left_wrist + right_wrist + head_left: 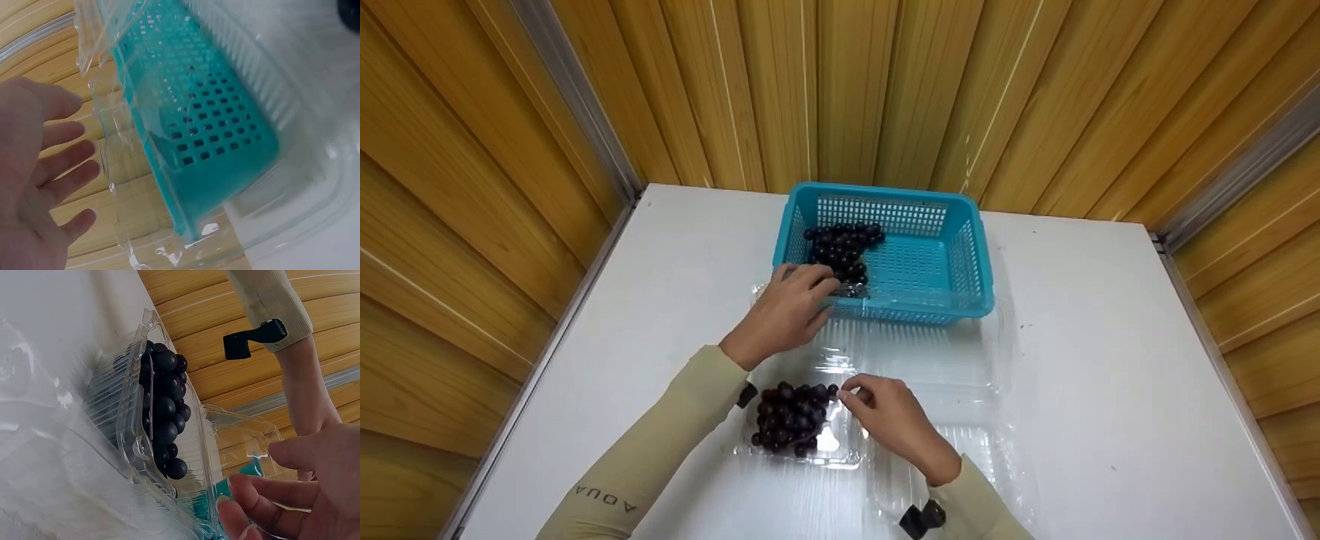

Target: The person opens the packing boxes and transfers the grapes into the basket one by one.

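Note:
Dark grapes fill the near-left tray of a clear plastic clamshell container. My left hand is over the front left rim of a blue-green basket, beside the raised clear lid. The left wrist view shows its fingers spread, holding nothing. My right hand hovers by the right end of the grapes. Its fingers are loosely bent and nothing is between them in the right wrist view, where grapes sit inside the clear wall. Another bunch of dark grapes lies in the basket's left half.
More clear plastic containers lie to the right of the grapes, partly under the basket's front. The white table is bounded by wood-patterned panels at the back and both sides. A black wrist device is on my right wrist.

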A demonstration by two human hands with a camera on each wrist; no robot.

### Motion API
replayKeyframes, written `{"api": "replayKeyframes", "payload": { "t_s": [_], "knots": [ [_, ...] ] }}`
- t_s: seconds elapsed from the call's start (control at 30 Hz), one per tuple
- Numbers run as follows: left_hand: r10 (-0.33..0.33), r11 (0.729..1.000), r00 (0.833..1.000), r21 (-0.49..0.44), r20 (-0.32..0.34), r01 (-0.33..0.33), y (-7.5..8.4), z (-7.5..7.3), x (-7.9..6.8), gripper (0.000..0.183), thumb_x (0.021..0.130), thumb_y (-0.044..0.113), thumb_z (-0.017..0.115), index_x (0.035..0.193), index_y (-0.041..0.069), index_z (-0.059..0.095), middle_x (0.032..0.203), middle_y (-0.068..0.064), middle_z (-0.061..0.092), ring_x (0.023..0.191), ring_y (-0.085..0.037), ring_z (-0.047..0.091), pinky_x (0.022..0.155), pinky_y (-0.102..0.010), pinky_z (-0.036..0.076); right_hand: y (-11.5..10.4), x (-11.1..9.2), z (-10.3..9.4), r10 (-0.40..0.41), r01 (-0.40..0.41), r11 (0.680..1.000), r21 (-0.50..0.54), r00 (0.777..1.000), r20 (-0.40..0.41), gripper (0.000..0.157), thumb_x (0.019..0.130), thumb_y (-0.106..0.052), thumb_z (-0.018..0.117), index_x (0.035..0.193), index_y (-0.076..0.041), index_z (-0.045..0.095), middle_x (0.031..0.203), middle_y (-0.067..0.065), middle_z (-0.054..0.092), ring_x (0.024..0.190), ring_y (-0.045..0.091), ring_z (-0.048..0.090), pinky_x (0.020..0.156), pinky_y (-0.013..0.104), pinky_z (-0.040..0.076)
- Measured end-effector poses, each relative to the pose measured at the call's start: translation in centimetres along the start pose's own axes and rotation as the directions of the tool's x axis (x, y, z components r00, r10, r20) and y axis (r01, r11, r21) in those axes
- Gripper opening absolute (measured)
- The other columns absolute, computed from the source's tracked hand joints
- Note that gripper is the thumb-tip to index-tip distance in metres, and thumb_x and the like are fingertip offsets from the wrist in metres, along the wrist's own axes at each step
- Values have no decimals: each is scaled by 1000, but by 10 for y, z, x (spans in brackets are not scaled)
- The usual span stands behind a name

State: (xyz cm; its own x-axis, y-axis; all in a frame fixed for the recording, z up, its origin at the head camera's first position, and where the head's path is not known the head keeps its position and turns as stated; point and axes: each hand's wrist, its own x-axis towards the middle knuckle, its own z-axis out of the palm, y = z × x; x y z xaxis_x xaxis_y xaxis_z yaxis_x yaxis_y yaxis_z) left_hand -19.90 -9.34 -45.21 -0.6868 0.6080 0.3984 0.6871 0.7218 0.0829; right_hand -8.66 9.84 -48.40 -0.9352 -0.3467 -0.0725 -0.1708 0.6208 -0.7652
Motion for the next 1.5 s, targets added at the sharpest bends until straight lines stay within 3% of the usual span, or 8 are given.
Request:
{"api": "replayKeyframes", "payload": {
  "t_s": [0.13, 0.27, 0.43, 0.83, 0.97, 1.17, 1.4, 1.5],
  "knots": [
    [15, 997, 1000, -77, -24, -17, 5, -2, -12, 30, 85, 26, 62, 112, 14, 60, 116, -3, 54, 103, -18, 52, 86, -36, 44, 0, 1, 0, -18, 18, 1000, -10, 1000, 1, 23, 91, -35, 54, 96, -17, 67, 75, -4, 64, 62, 6, 54, 58, 22, 44],
    [6, 986, 993, -163, 117, 13, 9, -11, -23, 26, 85, 27, 63, 108, 16, 62, 106, 0, 57, 87, -11, 55, 76, -27, 50, 0, 2, 1, -26, 26, 999, -18, 1000, 8, 22, 91, -36, 53, 96, -19, 67, 79, -9, 64, 66, 5, 55, 62, 22, 45],
    [1, 978, 946, -199, 324, 67, 15, -15, -40, 30, 81, 33, 67, 107, 17, 64, 101, 1, 62, 88, -11, 59, 75, -28, 51, -1, 3, 3, -21, 21, 1000, -22, 1000, 8, 21, 90, -36, 54, 96, -20, 66, 83, -10, 64, 65, 9, 54, 61, 21, 43],
    [4, 983, 847, -159, 531, 95, 39, -12, -75, 66, 64, 53, 76, 117, 19, 59, 113, 0, 59, 98, -15, 56, 85, -36, 50, -2, 3, 6, 14, -11, 997, -74, 999, 47, 26, 89, -39, 54, 102, -20, 65, 97, -6, 65, 58, 4, 47, 58, 21, 40],
    [5, 987, 815, -135, 580, 91, 44, -6, -85, 76, 61, 52, 78, 125, 21, 53, 116, 1, 56, 100, -16, 55, 84, -38, 49, -2, 2, 7, 29, -23, 997, -78, 997, 75, 30, 89, -41, 54, 107, -19, 63, 98, -5, 64, 57, 3, 45, 56, 22, 39],
    [-22, 985, 798, -125, 602, 122, 48, 3, -89, 68, 73, 44, 71, 133, 25, 45, 116, 1, 54, 98, -16, 56, 81, -38, 50, 0, 2, 7, 7, -2, 998, -55, 996, 87, 32, 90, -41, 53, 108, -17, 62, 109, 2, 62, 72, 6, 55, 66, 25, 44],
    [-27, 991, 728, -79, 685, 111, 53, 9, -92, 75, 70, 43, 73, 136, 32, 38, 133, 2, 45, 113, -20, 49, 86, -44, 45, -1, 2, 7, -3, 8, 998, -58, 996, 88, 28, 90, -40, 53, 106, -18, 61, 111, -2, 61, 82, 10, 60, 74, 30, 47],
    [-26, 994, 731, -62, 682, 93, 55, 11, -92, 73, 69, 42, 74, 134, 31, 41, 131, 1, 45, 112, -20, 48, 84, -44, 46, -1, 3, 7, -5, 10, 999, -49, 996, 90, 27, 90, -40, 53, 105, -19, 61, 112, -2, 61, 84, 10, 60, 74, 30, 48]
  ]
}}
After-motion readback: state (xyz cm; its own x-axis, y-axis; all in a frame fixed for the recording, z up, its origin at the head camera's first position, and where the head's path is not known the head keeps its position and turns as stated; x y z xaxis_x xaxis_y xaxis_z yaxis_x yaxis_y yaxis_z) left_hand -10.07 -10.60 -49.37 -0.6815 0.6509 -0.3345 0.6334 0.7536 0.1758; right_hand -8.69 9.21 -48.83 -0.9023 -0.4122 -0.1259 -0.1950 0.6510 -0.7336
